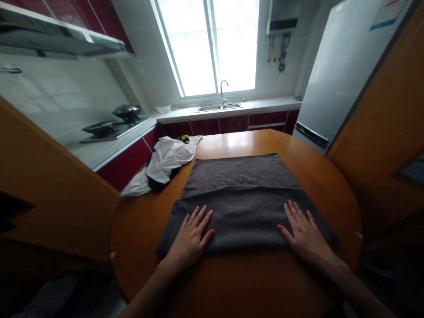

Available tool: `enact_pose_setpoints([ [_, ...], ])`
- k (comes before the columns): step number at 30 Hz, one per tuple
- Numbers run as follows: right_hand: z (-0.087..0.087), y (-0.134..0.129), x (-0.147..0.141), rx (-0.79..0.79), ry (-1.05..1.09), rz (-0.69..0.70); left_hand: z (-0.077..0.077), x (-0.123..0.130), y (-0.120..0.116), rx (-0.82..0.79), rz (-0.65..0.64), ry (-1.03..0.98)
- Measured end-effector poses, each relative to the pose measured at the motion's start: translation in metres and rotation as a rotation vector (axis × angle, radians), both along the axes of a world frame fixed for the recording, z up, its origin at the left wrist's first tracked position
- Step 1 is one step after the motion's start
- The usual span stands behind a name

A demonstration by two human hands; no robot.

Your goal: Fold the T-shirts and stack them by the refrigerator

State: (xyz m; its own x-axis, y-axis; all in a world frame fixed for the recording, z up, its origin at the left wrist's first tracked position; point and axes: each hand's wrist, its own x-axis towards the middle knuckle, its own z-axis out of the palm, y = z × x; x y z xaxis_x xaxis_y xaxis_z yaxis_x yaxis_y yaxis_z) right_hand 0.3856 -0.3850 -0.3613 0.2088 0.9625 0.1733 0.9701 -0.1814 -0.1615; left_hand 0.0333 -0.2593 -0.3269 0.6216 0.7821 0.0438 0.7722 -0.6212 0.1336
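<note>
A dark grey garment (pixel 245 216) lies folded on the round wooden table (pixel 238 282), its near part doubled over toward the far part. Dark lettering shows on the far part, just beyond the fold's edge; what kind of garment it is I cannot tell. My left hand (pixel 194 234) rests flat on the near left of the cloth, fingers spread. On the near right, my right hand (pixel 303 232) lies flat too, its fingers apart. Neither hand grips the fabric.
White and black clothes (pixel 168 161) lie heaped at the table's far left edge, with a small yellow and black object (pixel 184 139) behind them. Beyond are a counter with a sink (pixel 218 107), a stove with pans (pixel 127 111) on the left, and a fridge (pixel 344 66) at right.
</note>
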Motion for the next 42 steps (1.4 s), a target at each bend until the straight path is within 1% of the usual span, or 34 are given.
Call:
enact_pose_setpoints([
  [1,-0.004,-0.001,0.003,-0.026,0.0,-0.006,-0.003,-0.002,0.001,0.001,0.001,0.014],
  [3,-0.002,-0.001,0.01,-0.038,0.002,0.0,-0.001,-0.006,0.005,0.002,-0.005,0.022],
  [5,0.011,0.008,0.017,-0.003,0.0,0.009,0.008,-0.005,0.014,0.012,-0.018,0.014],
  [7,0.024,0.021,0.025,0.04,-0.008,0.009,0.017,-0.003,0.028,0.061,-0.023,-0.005],
  [9,0.031,0.035,0.036,0.038,-0.016,-0.031,0.02,-0.002,0.045,0.121,0.004,-0.007],
  [11,0.027,0.045,0.048,-0.02,-0.01,-0.099,0.014,-0.005,0.06,0.137,0.061,0.019],
  [13,0.017,0.049,0.058,-0.085,0.012,-0.139,0.002,-0.011,0.071,0.109,0.095,0.044],
  [16,0.003,0.049,0.067,-0.108,0.032,-0.129,-0.013,-0.021,0.081,0.089,0.096,0.031],
  [18,0.003,0.048,0.069,-0.1,0.029,-0.128,-0.014,-0.023,0.082,0.093,0.101,0.012],
  [19,0.006,0.047,0.068,-0.095,0.023,-0.136,-0.012,-0.023,0.081,0.099,0.103,0.003],
  [21,0.017,0.047,0.06,-0.064,0.001,-0.152,-0.001,-0.015,0.073,0.124,0.091,-0.018],
  [23,0.031,0.044,0.043,0.001,-0.024,-0.134,0.011,0.0,0.059,0.15,0.037,-0.044],
  [25,0.04,0.039,0.018,0.068,-0.025,-0.044,0.022,0.02,0.04,0.134,-0.063,-0.069],
  [27,0.043,0.032,-0.01,0.093,-0.002,0.099,0.025,0.041,0.021,0.079,-0.181,-0.081],
  [29,0.038,0.024,-0.033,0.063,0.013,0.213,0.023,0.056,0.006,0.018,-0.261,-0.049],
  [31,0.03,0.018,-0.046,0.009,0.013,0.275,0.019,0.063,-0.002,-0.028,-0.292,0.002],
  [34,0.026,0.014,-0.049,-0.016,0.003,0.292,0.017,0.067,-0.006,-0.027,-0.291,0.025],
  [37,0.03,0.017,-0.05,0.034,0.003,0.312,0.014,0.073,-0.008,0.038,-0.32,-0.008],
  [40,0.029,0.019,-0.059,0.029,0.024,0.362,0.003,0.083,-0.014,0.059,-0.388,-0.021],
  [42,0.026,0.02,-0.064,0.005,0.044,0.382,-0.002,0.086,-0.017,0.042,-0.405,-0.019],
])
